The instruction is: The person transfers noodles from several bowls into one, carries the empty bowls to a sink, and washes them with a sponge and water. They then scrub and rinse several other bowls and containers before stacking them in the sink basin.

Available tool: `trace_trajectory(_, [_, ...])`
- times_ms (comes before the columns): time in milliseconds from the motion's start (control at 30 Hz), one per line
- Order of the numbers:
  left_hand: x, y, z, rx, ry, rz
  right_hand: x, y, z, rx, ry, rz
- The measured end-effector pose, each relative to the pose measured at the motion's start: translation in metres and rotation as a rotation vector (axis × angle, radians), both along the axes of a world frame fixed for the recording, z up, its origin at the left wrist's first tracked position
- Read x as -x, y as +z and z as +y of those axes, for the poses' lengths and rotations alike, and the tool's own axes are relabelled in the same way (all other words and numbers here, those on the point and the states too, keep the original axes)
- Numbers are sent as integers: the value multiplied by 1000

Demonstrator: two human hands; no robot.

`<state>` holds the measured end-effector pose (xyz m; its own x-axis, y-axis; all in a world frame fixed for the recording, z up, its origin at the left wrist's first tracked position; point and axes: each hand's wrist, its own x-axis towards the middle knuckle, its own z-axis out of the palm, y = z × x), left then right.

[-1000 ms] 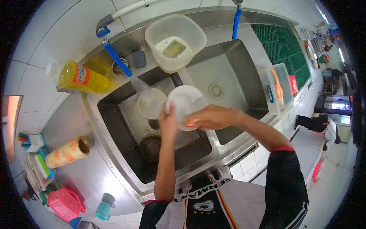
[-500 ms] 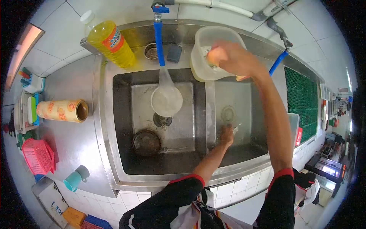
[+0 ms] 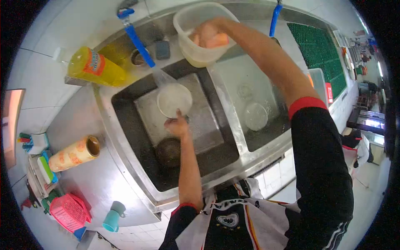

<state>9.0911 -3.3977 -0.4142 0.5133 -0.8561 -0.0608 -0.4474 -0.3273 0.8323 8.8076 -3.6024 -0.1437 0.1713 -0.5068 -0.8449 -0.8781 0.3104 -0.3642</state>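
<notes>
In the left sink basin, a white bowl (image 3: 174,100) sits under running water from a blue hose (image 3: 139,46). My left hand (image 3: 178,126) is at the bowl's near edge, its thumb over the rim and its fingers partly hidden. My right hand (image 3: 209,32) reaches into a translucent plastic tub (image 3: 186,23), closed on an orange-pink sponge (image 3: 217,41). Pale yellowish liquid shows through the tub's lower wall. A dark round pan (image 3: 168,152) lies in the left basin, partly behind my left forearm. A clear round dish (image 3: 255,116) lies in the water-filled right basin.
A large bottle of yellow liquid (image 3: 92,67) and a dark grey block (image 3: 162,50) stand along the back ledge. On the left counter are a plastic-wrap roll (image 3: 75,154), a pink basket (image 3: 70,211) and a turquoise mug (image 3: 112,218). Green matting (image 3: 318,54) lies at the right.
My left hand has left the right basin, where a clear dish now lies, and reached the white bowl. My right hand has gone deeper into the tub. The view has tilted.
</notes>
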Motion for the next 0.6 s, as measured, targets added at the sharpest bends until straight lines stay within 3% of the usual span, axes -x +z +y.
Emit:
trace_trajectory(33, [-1,1,-10,-14,-43,77,12,-18,-8,-72,-90,-118])
trace_trajectory(100, [-13,-9,-19,-175,-136,-1,20,-55,-28,195,58,329])
trace_trajectory(133, [-17,-10,-25,-261,-185,-37,12,-43,-27,276,152,372])
trace_trajectory(200, [-20,30,-36,-339,-228,-24,-7,-6,-6,412,327,466])
trace_trajectory(267, [-22,45,-47,-323,-303,-23,-10,20,-4,676,240,382])
trace_trajectory(433, [-33,3,-66,65,-527,20,-32,116,57,1154,-204,24])
trace_trajectory(533, [-21,36,-76,107,-609,-237,-54,133,111,1239,-575,-264])
trace_trajectory(600, [-10,64,-86,-69,-655,-81,-70,122,152,1171,-761,-420])
